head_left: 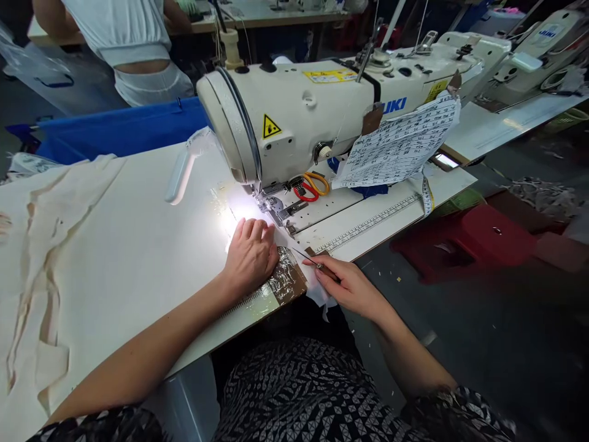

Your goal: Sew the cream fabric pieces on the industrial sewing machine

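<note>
White cloth [294, 248] runs from under the sewing machine's needle area [269, 202] over the front edge of the table. My left hand [251, 253] lies on it with the fingers bent and pressed together, just in front of the presser foot; the cloth under the fingers is partly hidden. Held in my right hand [347, 283] is an awl [329, 272] with a brown handle. Its thin metal shaft points left towards the cloth, close to my left hand. Scissors [313, 186] with red and orange handles rest behind the needle area.
Cream fabric [37, 270] lies along the table's left side. A printed sheet [400, 144] hangs on the machine body [294, 116], and a measuring tape [427, 196] dangles below it. A person [133, 43] is at the back left. A red stool [478, 239] stands at right.
</note>
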`<action>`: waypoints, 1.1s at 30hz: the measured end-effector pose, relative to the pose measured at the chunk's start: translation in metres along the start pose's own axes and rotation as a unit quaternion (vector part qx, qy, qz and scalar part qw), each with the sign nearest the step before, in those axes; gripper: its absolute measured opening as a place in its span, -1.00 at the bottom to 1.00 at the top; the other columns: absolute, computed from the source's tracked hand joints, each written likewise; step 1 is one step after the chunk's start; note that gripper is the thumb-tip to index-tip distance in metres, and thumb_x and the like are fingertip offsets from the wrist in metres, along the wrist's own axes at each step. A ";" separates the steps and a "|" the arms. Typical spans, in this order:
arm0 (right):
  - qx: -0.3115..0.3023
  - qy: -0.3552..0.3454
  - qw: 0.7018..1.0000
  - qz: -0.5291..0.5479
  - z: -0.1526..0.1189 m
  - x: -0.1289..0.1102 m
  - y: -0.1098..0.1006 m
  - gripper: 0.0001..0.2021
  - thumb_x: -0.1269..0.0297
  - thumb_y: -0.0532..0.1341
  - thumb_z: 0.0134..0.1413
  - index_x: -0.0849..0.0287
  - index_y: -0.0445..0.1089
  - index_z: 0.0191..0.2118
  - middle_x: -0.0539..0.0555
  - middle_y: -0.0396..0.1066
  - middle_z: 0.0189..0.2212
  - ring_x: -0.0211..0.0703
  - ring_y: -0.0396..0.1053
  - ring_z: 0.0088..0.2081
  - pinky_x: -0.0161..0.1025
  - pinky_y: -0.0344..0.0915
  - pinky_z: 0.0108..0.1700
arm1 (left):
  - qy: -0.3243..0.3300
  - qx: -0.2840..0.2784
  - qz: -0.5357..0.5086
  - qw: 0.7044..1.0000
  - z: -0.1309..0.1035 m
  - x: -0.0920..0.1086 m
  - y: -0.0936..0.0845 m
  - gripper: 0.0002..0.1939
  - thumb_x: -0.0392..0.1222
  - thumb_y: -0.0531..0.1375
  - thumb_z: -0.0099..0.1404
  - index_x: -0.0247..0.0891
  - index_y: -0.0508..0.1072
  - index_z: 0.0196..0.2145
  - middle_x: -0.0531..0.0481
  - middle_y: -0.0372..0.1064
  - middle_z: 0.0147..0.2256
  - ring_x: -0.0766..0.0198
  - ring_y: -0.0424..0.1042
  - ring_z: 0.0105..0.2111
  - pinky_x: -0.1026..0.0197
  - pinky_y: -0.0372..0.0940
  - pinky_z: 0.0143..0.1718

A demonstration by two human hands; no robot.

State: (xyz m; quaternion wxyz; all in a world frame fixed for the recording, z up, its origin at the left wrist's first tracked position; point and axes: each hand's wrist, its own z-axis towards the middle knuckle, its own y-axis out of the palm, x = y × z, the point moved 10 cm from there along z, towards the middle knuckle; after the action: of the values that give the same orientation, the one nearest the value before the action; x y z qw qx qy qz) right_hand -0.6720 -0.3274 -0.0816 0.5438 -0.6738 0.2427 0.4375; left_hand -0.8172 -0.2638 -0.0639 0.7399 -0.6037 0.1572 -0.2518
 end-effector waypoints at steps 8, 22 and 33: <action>-0.016 0.134 0.950 0.282 -0.004 0.015 0.042 -0.52 -0.05 0.18 0.28 0.20 0.37 0.13 -0.05 0.40 -0.47 -0.16 0.48 -0.49 -0.21 0.44 -0.37 | -0.018 -0.043 0.045 0.998 0.009 -0.009 0.001 -0.54 -0.26 -0.07 0.44 -0.44 0.42 0.15 -0.39 0.38 -0.04 -0.15 0.31 -0.04 -0.18 0.35 -0.06; -0.018 0.223 0.736 0.640 -0.005 0.016 0.079 -0.44 0.13 0.48 -0.10 0.25 0.40 0.01 -0.09 0.49 -0.51 -0.30 0.46 -0.56 -0.36 0.44 -0.45 | -0.010 -0.019 0.045 0.999 0.004 -0.011 -0.004 -0.53 -0.20 -0.06 0.47 -0.49 0.41 0.17 -0.40 0.39 0.07 -0.15 0.32 0.05 -0.14 0.36 -0.03; 0.038 0.169 0.927 0.333 -0.038 0.028 0.050 -0.51 -0.12 0.25 0.26 0.24 0.40 0.04 -0.01 0.47 -0.41 -0.22 0.54 -0.46 -0.29 0.48 -0.35 | -0.008 -0.016 0.032 0.999 0.010 -0.010 -0.001 -0.57 -0.25 0.00 0.41 -0.40 0.42 0.14 -0.36 0.38 0.04 -0.17 0.33 0.05 -0.16 0.36 -0.02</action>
State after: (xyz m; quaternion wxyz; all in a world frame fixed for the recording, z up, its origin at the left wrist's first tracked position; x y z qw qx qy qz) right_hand -0.6856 -0.3739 -0.1309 0.3429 -0.5974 0.5573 0.4636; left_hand -0.8199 -0.2506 -0.0617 0.7389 -0.6123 0.1745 -0.2204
